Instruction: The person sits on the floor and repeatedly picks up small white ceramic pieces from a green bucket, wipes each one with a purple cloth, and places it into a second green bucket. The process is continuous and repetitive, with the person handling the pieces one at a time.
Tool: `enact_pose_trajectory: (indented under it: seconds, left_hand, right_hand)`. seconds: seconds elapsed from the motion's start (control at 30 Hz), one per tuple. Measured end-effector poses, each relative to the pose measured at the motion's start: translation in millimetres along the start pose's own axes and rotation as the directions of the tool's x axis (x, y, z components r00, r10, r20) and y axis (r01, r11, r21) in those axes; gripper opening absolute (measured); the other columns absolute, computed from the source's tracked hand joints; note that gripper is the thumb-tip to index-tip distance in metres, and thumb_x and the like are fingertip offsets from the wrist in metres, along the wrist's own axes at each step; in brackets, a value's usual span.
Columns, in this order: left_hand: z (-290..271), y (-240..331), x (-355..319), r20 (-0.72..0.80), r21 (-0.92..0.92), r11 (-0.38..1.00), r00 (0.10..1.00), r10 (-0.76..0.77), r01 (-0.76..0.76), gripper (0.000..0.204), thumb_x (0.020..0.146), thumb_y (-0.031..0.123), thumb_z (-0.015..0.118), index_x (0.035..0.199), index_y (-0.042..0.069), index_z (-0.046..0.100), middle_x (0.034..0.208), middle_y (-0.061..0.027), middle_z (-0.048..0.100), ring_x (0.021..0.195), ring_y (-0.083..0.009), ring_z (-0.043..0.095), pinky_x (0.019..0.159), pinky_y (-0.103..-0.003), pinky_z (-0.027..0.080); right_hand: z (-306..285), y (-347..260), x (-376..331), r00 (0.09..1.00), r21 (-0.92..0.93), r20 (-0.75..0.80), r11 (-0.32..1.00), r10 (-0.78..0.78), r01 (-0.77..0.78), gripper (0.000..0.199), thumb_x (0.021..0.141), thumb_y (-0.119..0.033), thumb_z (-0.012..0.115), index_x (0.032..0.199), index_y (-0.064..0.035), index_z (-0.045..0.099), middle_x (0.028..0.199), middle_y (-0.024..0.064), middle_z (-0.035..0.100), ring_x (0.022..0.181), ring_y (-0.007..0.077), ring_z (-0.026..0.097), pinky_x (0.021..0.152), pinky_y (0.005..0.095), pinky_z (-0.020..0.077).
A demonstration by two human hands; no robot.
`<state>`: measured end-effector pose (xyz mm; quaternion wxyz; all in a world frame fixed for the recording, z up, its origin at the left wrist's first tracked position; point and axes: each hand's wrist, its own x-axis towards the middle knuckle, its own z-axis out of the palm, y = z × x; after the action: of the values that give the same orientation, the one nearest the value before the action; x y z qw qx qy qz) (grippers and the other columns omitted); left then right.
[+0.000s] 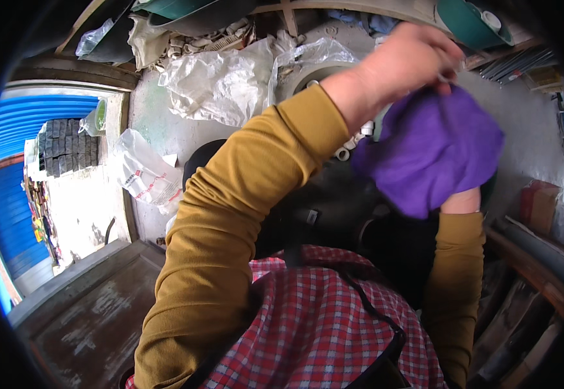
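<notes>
From the head view, the work in hand is the handling of a purple cloth point(434, 152), and it looks to be mid-way: the cloth is lifted clear of any surface and hangs in a loose, rumpled bunch between the two hands, neither spread flat nor folded. Whether it has been used on anything cannot be told.

The left hand point(402, 68) comes across from the mustard-yellow sleeve point(223, 214) and grips the cloth's top edge; its fingers point(447, 61) are curled and pressed together, pinching the fabric, and something small and pale shows at the fingertips, too blurred to name.

The right hand point(461, 201) is beneath the cloth, almost wholly covered by it; only the wrist shows above its sleeve, so I cannot tell how its fingers stand, though the cloth rests on or around it.

Behind the cloth lie clear plastic bags point(220, 84) on a pale surface, a teal basin point(467, 23) at the upper right, and a red checked apron point(321, 324) below. A bright doorway point(68, 188) opens at the left.
</notes>
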<state>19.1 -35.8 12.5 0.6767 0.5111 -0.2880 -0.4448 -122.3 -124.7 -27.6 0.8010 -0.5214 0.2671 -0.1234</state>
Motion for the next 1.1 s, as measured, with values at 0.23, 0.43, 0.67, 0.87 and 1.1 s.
enact_pose_trajectory:
  seconds: [0.23, 0.43, 0.67, 0.87, 1.1]
  left_hand:
    - [-119, -117, 55, -0.093, 0.73, 0.682, 0.995, 0.034, 0.045, 0.029, 0.08, 0.023, 0.056, 0.097, 0.0, 0.062, 0.082, -0.0109, 0.064, 0.071, -0.0185, 0.061, 0.066, -0.03, 0.05]
    - [-113, -232, 39, -0.101, 0.981, 0.149, 0.982, -0.157, 0.125, 0.027, 0.072, 0.016, 0.054, 0.097, 0.008, 0.06, 0.094, -0.0168, 0.06, 0.09, -0.0315, 0.058, 0.079, -0.04, 0.047]
    - [-109, -273, 20, 0.142, 0.983, -0.06, 0.924, -0.354, -0.174, 0.026, 0.079, 0.012, 0.048, 0.103, 0.008, 0.057, 0.111, -0.0109, 0.053, 0.107, -0.0276, 0.049, 0.081, -0.039, 0.046]
    - [-106, -268, 35, -0.121, 0.985, 0.08, 0.936, -0.33, 0.155, 0.033, 0.078, 0.016, 0.051, 0.11, 0.009, 0.05, 0.109, -0.0163, 0.054, 0.1, -0.0303, 0.055, 0.082, -0.04, 0.046]
    - [-109, -130, 46, -0.244, -0.157, 0.955, 0.927, -0.286, 0.253, 0.036, 0.074, 0.027, 0.061, 0.099, 0.001, 0.057, 0.083, -0.0077, 0.059, 0.072, -0.0132, 0.057, 0.06, -0.024, 0.048]
  right_hand:
    - [-43, -30, -19, 0.937, -0.653, -0.09, 0.73, -0.337, 0.2, 0.046, 0.08, -0.022, 0.057, 0.119, -0.0013, 0.044, 0.114, 0.0145, 0.051, 0.107, 0.0245, 0.049, 0.093, 0.0388, 0.0375]
    - [-38, -23, -18, 0.905, -0.921, 0.051, 0.331, -0.423, 0.206, 0.045, 0.079, -0.023, 0.058, 0.118, -0.0025, 0.046, 0.111, 0.0142, 0.052, 0.105, 0.0244, 0.05, 0.092, 0.0382, 0.0379]
    - [-32, -16, 0, 0.902, -0.932, 0.14, 0.253, -0.408, 0.259, 0.045, 0.077, -0.024, 0.059, 0.115, -0.0038, 0.048, 0.108, 0.0138, 0.054, 0.103, 0.0241, 0.052, 0.09, 0.0375, 0.0384]
    - [-29, -22, -8, 0.897, -0.945, 0.141, 0.213, -0.419, 0.248, 0.045, 0.075, -0.024, 0.06, 0.113, -0.005, 0.05, 0.105, 0.0135, 0.055, 0.1, 0.024, 0.053, 0.089, 0.0369, 0.0388]
    - [2, -49, 4, 0.904, -0.942, 0.252, 0.126, -0.346, 0.311, 0.033, 0.068, -0.021, 0.063, 0.097, -0.0064, 0.057, 0.087, 0.0123, 0.059, 0.086, 0.025, 0.057, 0.078, 0.0375, 0.042]
